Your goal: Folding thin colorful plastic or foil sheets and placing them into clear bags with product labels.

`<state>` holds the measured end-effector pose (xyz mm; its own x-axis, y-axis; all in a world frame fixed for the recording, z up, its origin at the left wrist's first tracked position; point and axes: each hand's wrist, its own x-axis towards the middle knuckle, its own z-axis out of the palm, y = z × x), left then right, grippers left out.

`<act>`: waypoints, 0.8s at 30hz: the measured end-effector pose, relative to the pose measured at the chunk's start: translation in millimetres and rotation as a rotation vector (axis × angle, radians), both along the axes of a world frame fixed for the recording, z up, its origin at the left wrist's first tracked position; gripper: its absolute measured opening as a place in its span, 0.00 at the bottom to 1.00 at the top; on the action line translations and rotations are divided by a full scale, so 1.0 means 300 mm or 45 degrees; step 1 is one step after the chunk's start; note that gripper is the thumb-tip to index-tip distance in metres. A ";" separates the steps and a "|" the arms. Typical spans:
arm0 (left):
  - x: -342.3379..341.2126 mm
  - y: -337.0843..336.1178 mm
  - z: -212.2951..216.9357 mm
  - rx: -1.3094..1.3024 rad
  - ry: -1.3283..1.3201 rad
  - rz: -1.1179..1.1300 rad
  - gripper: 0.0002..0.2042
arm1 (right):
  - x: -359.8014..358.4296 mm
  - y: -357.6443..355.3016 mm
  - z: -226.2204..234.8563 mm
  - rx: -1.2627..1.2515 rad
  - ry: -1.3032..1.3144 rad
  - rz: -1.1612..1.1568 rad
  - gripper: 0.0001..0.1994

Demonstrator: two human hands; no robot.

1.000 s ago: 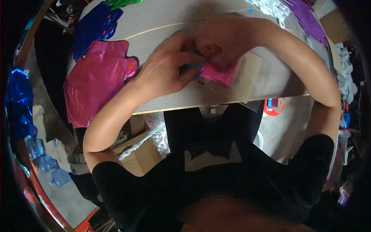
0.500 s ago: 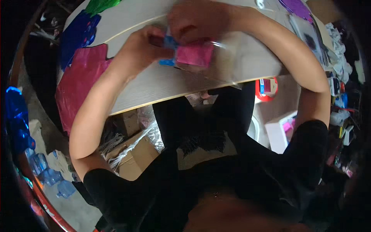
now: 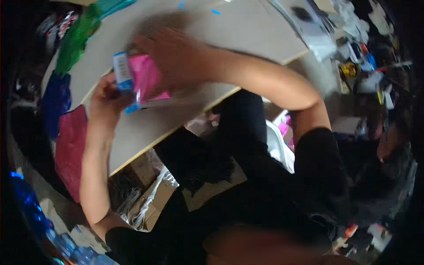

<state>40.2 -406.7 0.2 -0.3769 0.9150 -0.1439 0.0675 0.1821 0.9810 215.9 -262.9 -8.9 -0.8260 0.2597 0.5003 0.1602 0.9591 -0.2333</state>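
Observation:
My left hand (image 3: 105, 96) is closed on the edge of a pink packet (image 3: 145, 76) with a blue-and-white strip (image 3: 123, 70) along its left side. The packet is raised a little over the tabletop, and what is inside it does not show. Across its right part lies my right hand (image 3: 170, 55), smeared by motion, so its fingers cannot be made out. Whether that hand grips the packet or only touches it is unclear.
The pale table (image 3: 247, 33) bears small blue scraps (image 3: 215, 12). Green (image 3: 79, 39), dark blue (image 3: 62, 101) and dark red sheets (image 3: 70, 145) lie along its left edge. Below are a cardboard box (image 3: 154, 212) and a white tub (image 3: 276, 143). Clutter crowds the right.
The view has turned, and both hands with the pink packet now appear farther left. The blue-and-white strip shows more fully. Clear film seen beside the packet earlier no longer stands out.

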 end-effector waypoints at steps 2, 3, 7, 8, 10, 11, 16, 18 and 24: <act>-0.018 -0.040 0.016 -0.065 0.116 -0.044 0.23 | 0.026 -0.038 0.051 -0.248 -0.067 0.123 0.50; 0.009 -0.034 0.019 -0.060 0.122 -0.047 0.23 | 0.036 -0.048 0.050 -0.134 -0.138 0.056 0.52; 0.028 -0.037 -0.020 0.139 -0.095 -0.044 0.22 | 0.043 -0.076 0.049 -0.006 -0.064 0.125 0.57; 0.024 -0.045 -0.012 0.128 -0.052 -0.039 0.22 | 0.039 -0.090 0.058 -0.006 -0.113 0.048 0.58; 0.009 -0.060 -0.011 0.192 -0.028 -0.056 0.17 | 0.018 -0.100 0.074 0.002 -0.144 0.006 0.58; 0.004 -0.057 0.006 0.195 -0.015 -0.033 0.17 | 0.013 -0.101 0.081 0.003 -0.166 0.008 0.57; -0.059 -0.038 0.072 -0.065 0.018 -0.026 0.09 | -0.010 -0.102 0.095 0.064 -0.088 0.032 0.56; -0.062 -0.031 0.082 -0.072 0.096 -0.024 0.10 | -0.016 -0.090 0.088 0.159 -0.029 0.073 0.56; -0.056 -0.034 0.106 0.104 0.126 0.057 0.09 | -0.031 -0.087 0.097 0.117 -0.005 0.150 0.55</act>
<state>23.3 -417.0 31.9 -0.4262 0.9041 -0.0295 0.1585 0.1067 0.9816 206.7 -288.9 20.2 -0.8500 0.1142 0.5143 0.0459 0.9886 -0.1436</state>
